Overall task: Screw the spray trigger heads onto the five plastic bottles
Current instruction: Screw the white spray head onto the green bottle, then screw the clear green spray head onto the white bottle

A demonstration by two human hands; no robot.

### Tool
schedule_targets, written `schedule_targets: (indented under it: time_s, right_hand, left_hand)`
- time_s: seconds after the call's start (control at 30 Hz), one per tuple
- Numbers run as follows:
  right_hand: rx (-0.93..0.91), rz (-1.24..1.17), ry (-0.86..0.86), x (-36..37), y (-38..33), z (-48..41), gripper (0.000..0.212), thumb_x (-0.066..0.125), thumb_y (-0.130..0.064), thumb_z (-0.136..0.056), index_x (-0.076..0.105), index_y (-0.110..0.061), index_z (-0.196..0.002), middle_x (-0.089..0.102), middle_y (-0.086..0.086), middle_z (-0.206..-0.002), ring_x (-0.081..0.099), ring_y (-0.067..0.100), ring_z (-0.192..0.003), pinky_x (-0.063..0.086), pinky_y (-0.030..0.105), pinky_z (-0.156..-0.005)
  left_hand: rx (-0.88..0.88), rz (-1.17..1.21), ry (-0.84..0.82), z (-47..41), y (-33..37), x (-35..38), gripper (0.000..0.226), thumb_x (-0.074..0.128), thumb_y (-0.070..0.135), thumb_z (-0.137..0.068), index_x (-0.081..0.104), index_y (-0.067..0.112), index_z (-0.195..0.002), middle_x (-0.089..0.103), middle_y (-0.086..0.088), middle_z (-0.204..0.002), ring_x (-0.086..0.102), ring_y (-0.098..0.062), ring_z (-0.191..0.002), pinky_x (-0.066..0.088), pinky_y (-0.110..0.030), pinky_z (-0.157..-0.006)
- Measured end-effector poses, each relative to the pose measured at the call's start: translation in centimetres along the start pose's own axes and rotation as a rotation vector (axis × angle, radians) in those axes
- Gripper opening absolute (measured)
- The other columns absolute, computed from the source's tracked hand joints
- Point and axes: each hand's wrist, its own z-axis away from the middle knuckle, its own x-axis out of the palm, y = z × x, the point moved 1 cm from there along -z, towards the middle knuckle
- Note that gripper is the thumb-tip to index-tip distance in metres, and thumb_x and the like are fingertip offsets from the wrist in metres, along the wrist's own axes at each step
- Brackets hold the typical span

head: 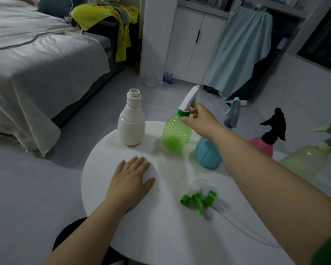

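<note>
Beside right hand fingers: green bottle, upright, trigger head on, loosely pinched at neck. Left hand flat, released; white bottle uncapped beyond it.

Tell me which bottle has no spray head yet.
The white bottle, far left on the table: its threaded neck is open. The green, blue, pink and yellow bottles all carry heads.

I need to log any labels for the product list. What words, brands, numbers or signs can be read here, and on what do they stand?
None can be read.
Yellow cloth by the bed: reddish print, too blurred to read.
White bottle, green bottle, blue bottle, pink bottle, pale yellow-green bottle: no label shows.
Loose trigger head: no marking shows.
</note>
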Motion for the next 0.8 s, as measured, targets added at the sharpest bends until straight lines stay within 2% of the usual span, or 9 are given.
schedule_targets:
  time_s: [0.17, 0.27, 0.33, 0.43, 0.5, 0.6, 0.73, 0.8]
  right_hand:
    - [-0.032, 0.093, -0.032, -2.1, 1.0, 3.6, 0.055, 0.059, -0.021, -0.081, 0.035, -0.012, -0.13, 0.045, 0.01, -0.134, 0.043, 0.023, -0.121, 0.035, 0.03, -0.095]
    - [-0.038, 0.076, -0.057, -3.0, 1.9, 6.1, 0.045, 0.061, -0.015, -0.079, 0.046, -0.009, -0.121, 0.054, 0.009, -0.118, 0.051, 0.023, -0.112, 0.038, 0.029, -0.094]
    - [-0.004, 0.121, -0.174, -3.1, 3.0, 7.9, 0.041, 0.063, -0.016, -0.078, 0.051, -0.008, -0.116, 0.057, 0.006, -0.109, 0.055, 0.023, -0.106, 0.041, 0.029, -0.094]
    - [0.092, 0.434, -0.452, -2.7, 5.2, 10.2, 0.053, 0.065, -0.03, -0.075, 0.045, -0.014, -0.121, 0.054, 0.004, -0.12, 0.051, 0.014, -0.1, 0.041, 0.025, -0.087]
    - [0.161, 0.588, -0.559, -2.2, 6.3, 11.1, 0.061, 0.065, -0.039, -0.073, 0.039, -0.017, -0.123, 0.048, 0.002, -0.126, 0.048, 0.014, -0.1, 0.041, 0.026, -0.086]
    - [0.226, 0.593, -0.535, -1.4, 6.9, 11.3, 0.063, 0.067, -0.043, -0.069, 0.038, -0.016, -0.118, 0.048, 0.002, -0.12, 0.047, 0.015, -0.096, 0.041, 0.028, -0.08]
    - [0.254, 0.552, -0.519, -0.6, 6.9, 10.9, 0.064, 0.067, -0.039, -0.069, 0.035, -0.014, -0.119, 0.047, 0.0, -0.104, 0.047, 0.015, -0.09, 0.036, 0.027, -0.072]
    - [0.27, 0.552, -0.536, -0.5, 7.0, 10.6, 0.068, 0.068, -0.037, -0.069, 0.033, -0.013, -0.121, 0.049, 0.001, -0.109, 0.048, 0.016, -0.092, 0.038, 0.027, -0.074]
  left_hand:
    - [0.005, -0.003, -0.014, 0.2, 0.1, -0.1, 0.052, 0.035, 0.048, -0.086, 0.028, 0.026, -0.133, 0.024, 0.003, -0.149, 0.013, -0.012, -0.138, 0.004, -0.034, -0.113]
    - [-0.007, -0.003, -0.031, 0.3, 0.1, -0.4, 0.051, 0.036, 0.048, -0.086, 0.029, 0.027, -0.132, 0.024, 0.004, -0.149, 0.014, -0.012, -0.138, 0.004, -0.033, -0.113]
    - [-0.019, 0.007, -0.054, 0.3, 0.1, -0.7, 0.05, 0.037, 0.047, -0.086, 0.031, 0.027, -0.132, 0.025, 0.004, -0.149, 0.014, -0.012, -0.138, 0.005, -0.033, -0.113]
    - [-0.043, 0.065, -0.049, 0.5, 0.8, -1.4, 0.048, 0.043, 0.041, -0.085, 0.037, 0.023, -0.129, 0.032, 0.001, -0.146, 0.023, -0.015, -0.135, 0.011, -0.033, -0.112]
    - [-0.099, 0.173, 0.083, 0.7, 1.4, -2.6, 0.042, 0.052, 0.034, -0.083, 0.046, 0.02, -0.122, 0.044, -0.004, -0.137, 0.037, -0.022, -0.126, 0.023, -0.034, -0.107]
    - [-0.184, 0.287, 0.33, 0.2, 1.9, -5.0, 0.038, 0.06, 0.025, -0.079, 0.052, 0.016, -0.114, 0.052, -0.012, -0.126, 0.046, -0.03, -0.115, 0.034, -0.04, -0.098]
    - [-0.278, 0.446, 0.519, -1.6, 0.9, -7.9, 0.051, 0.067, 0.02, -0.073, 0.045, 0.012, -0.119, 0.046, -0.014, -0.127, 0.043, -0.031, -0.116, 0.035, -0.043, -0.099]
    - [-0.315, 0.496, 0.527, -2.8, 0.2, -8.9, 0.06, 0.067, 0.022, -0.073, 0.039, 0.014, -0.125, 0.041, -0.012, -0.133, 0.04, -0.029, -0.121, 0.033, -0.044, -0.103]
